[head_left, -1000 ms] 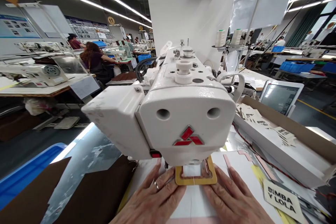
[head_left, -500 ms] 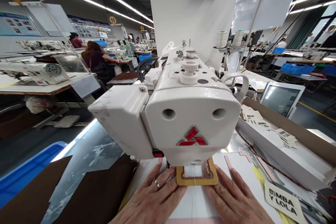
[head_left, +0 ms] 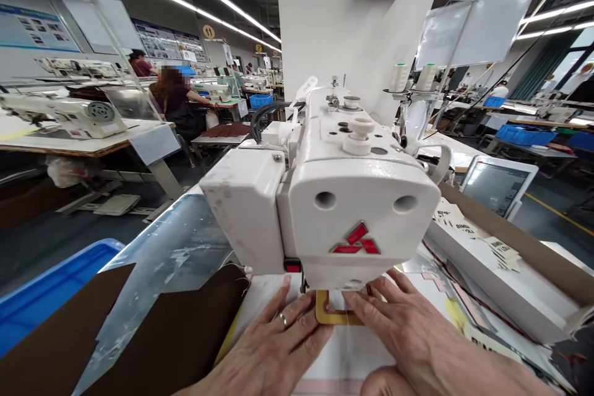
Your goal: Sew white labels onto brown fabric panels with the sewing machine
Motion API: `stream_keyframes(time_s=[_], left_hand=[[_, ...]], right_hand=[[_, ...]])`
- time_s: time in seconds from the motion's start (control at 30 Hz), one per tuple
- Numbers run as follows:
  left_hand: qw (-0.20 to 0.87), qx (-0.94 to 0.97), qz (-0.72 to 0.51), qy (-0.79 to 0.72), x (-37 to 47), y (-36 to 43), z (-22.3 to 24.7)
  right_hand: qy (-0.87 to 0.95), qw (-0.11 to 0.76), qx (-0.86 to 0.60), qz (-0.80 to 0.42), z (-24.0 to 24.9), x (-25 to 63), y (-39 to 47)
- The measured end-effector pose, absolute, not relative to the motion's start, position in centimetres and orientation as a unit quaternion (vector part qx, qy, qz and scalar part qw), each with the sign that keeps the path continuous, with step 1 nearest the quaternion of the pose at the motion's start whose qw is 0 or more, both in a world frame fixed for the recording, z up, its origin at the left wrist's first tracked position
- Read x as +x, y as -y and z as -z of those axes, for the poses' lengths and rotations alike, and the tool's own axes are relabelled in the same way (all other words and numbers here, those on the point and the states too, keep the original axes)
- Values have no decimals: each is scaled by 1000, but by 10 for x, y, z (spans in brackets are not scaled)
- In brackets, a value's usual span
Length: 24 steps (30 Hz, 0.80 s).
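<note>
White pillar [head_left: 315,31] seen behind machine head [head_left: 364,216]; white sheet [head_left: 336,359] laid below, around yellow frame [head_left: 336,318]. Left grip [head_left: 288,337] spread flat on sheet; right grip [head_left: 399,318] laid over frame, pinch cannot be told. Sheet judged light, flexible; best pressed at margins.

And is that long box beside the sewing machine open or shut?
Open. No lid covers the long box, and you can see labels lying inside it.
</note>
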<state>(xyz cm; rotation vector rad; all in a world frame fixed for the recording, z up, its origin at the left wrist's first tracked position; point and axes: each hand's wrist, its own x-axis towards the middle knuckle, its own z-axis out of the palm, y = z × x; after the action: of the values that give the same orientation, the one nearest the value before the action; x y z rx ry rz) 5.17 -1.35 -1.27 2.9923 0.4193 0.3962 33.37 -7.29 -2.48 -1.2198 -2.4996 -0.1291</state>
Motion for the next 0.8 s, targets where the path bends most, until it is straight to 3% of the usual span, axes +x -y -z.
stream_keyframes(time_s=[0.33,0.67,0.8], left_hand=[[42,981,-107,-156,50,15,14],[85,981,-41,-169,54,21,-2],[93,981,-30,-166,42,28,-19]], right_hand=[[873,133,-468,29,-11,319,73],[876,176,-406,189,-10,342,92],[876,196,-394,200,0,359,122]])
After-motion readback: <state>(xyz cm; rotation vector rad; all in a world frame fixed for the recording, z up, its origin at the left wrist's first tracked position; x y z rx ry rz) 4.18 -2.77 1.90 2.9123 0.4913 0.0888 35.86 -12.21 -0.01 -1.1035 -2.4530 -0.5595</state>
